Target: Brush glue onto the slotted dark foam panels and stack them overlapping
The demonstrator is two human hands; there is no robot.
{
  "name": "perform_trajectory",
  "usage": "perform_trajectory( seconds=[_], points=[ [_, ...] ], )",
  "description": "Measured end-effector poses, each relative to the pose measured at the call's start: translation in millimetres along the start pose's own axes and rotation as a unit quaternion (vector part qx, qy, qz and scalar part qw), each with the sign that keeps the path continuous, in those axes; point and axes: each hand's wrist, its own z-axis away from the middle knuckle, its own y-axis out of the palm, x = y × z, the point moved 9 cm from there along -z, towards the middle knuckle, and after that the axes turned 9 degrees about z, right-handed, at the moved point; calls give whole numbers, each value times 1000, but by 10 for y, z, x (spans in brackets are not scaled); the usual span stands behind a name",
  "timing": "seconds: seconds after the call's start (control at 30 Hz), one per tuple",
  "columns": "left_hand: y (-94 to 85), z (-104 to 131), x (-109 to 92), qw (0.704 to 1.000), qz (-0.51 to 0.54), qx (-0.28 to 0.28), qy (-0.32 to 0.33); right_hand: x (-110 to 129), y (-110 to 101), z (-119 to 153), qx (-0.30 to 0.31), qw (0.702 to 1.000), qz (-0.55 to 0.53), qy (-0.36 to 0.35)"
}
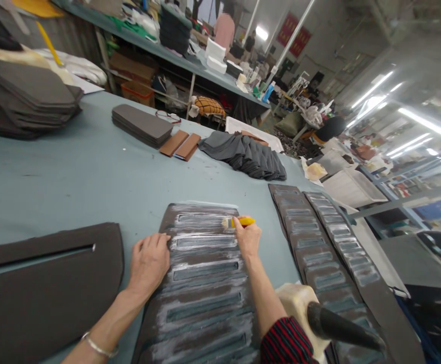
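Note:
A dark grey slotted panel (205, 280) lies on the blue-green table, with wet whitish streaks around its long cut-out slots. My right hand (248, 236) grips a brush (246, 221) by its yellow handle. Its pale bristles touch the panel at the right end of the top slot. My left hand (150, 258) rests at the panel's left edge, fingers bent and lying on the edge, with nothing visible in them. Close to my right forearm is a cream-coloured container (300, 298) with a black spout-like part.
More slotted panels (311, 242) lie at the right, coated likewise. A dark panel with one slot (53, 298) is at the left. Farther back are a stack of grey pieces (140, 124), brown strips (182, 145), overlapping dark pieces (247, 154) and a tall stack (31, 96).

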Motion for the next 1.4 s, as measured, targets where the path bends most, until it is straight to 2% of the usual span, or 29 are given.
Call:
perform_trajectory(
  seconds=[0.13, 0.23, 0.3, 0.37, 0.43, 0.47, 0.6, 0.67, 0.73, 0.83, 0.97, 1.0, 1.07, 1.2, 1.27, 1.33, 1.4],
  points=[
    [-10, -5, -9, 1000, 2, 11, -2, 454, 356, 264, 74, 985, -156, -1],
    [-22, -7, -20, 1000, -2, 8, -1, 820, 639, 504, 114, 973, -202, -22],
    [-24, -5, -21, 1000, -8, 4, -1, 940, 809, 611, 137, 968, -208, -27],
    [-18, -2, -21, 1000, -12, 1, 1, 873, 883, 616, 146, 968, -205, -17],
    [-14, 1, -19, 1000, -10, -3, 3, 600, 797, 514, 134, 971, -195, 12],
    [-14, 4, -18, 1000, -8, -6, 4, 410, 683, 433, 117, 975, -185, 28],
    [-5, 14, -8, 1000, 3, -8, -2, -364, -21, 102, -20, 991, -97, 92],
    [2, 16, -5, 1000, 6, -8, -5, -564, -262, 30, -73, 990, -57, 110],
    [10, 16, -4, 1000, 7, -7, -7, -590, -295, 2, -70, 992, -48, 93],
    [16, 13, -10, 1000, 5, -2, -5, -527, -225, -6, -39, 996, -40, 63],
    [13, 14, -18, 1000, 5, 2, -7, -420, -362, 22, -102, 993, 19, 50],
    [12, 15, -16, 1000, 5, 1, -9, -343, -342, 49, -99, 994, 13, 39],
    [14, 19, -14, 1000, 3, 1, -11, -104, -175, 158, -56, 998, -35, 14],
    [19, 34, -19, 1000, -1, 1, -11, 587, 456, 565, 71, 983, -164, -46],
    [20, 42, -22, 1000, -5, 2, -11, 824, 750, 708, 124, 969, -203, -69],
    [22, 47, -23, 1000, -4, 3, -12, 812, 876, 707, 145, 963, -217, -66],
    [24, 46, -13, 1000, 8, 2, -15, 530, 760, 573, 119, 971, -206, -27]
  ],
)
